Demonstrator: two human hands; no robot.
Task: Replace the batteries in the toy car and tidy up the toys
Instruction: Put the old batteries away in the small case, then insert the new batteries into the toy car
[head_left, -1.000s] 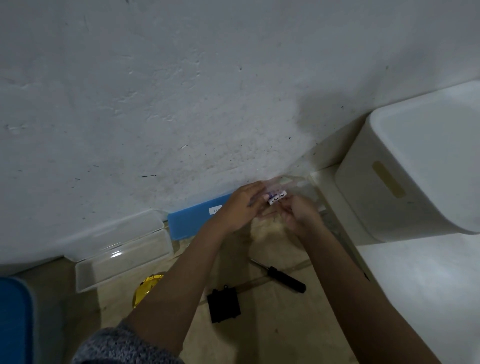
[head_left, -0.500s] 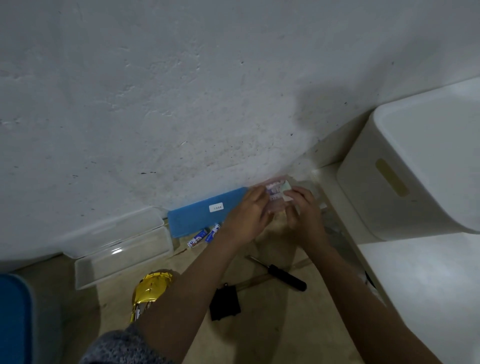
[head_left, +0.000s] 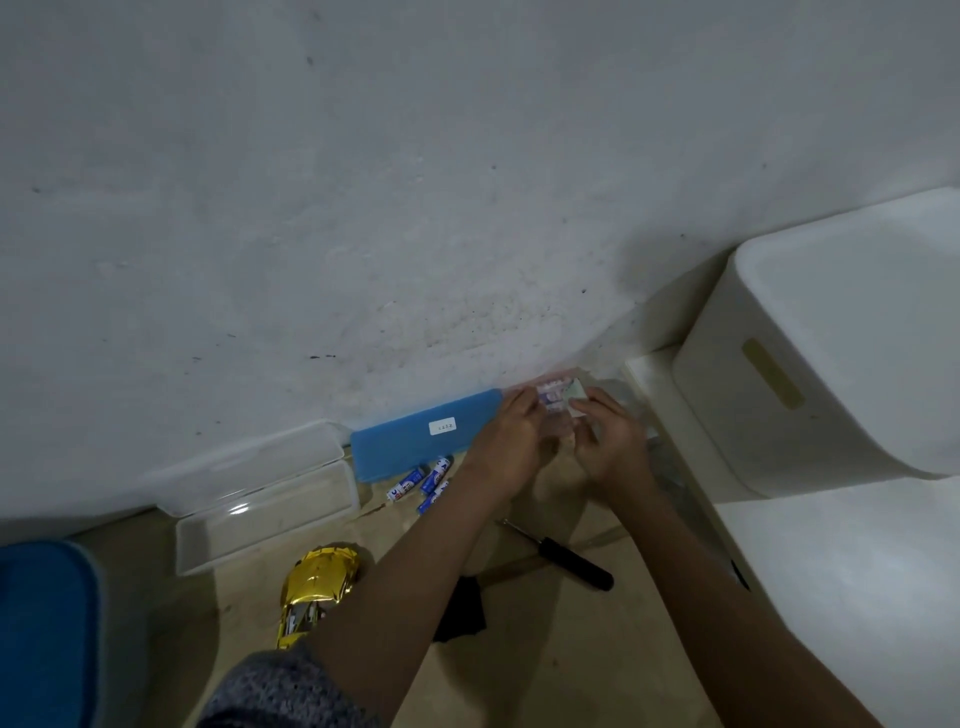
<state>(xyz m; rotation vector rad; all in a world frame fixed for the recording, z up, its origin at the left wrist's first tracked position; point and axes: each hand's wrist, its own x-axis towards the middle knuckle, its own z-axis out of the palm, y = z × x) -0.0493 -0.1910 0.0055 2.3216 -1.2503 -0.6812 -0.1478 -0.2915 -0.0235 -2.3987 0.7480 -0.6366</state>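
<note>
Left hand (head_left: 511, 441) and right hand (head_left: 610, 441) both pinch 1 battery pack (head_left: 557, 399); fingers closed.

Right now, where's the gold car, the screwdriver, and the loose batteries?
gold toy car (head_left: 318, 579), head view, on its shiny roof.
screwdriver (head_left: 574, 563), head view, on its black handle.
loose batteries (head_left: 426, 480), head view, on one blue-and-white battery.

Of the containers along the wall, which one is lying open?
The clear plastic box left of the blue box: its lid leans back against the wall, while the blue one looks shut.

Gold toy car (head_left: 317, 587), blue-and-white batteries (head_left: 423, 480), black screwdriver (head_left: 569, 562), blue lid (head_left: 415, 439).
</note>
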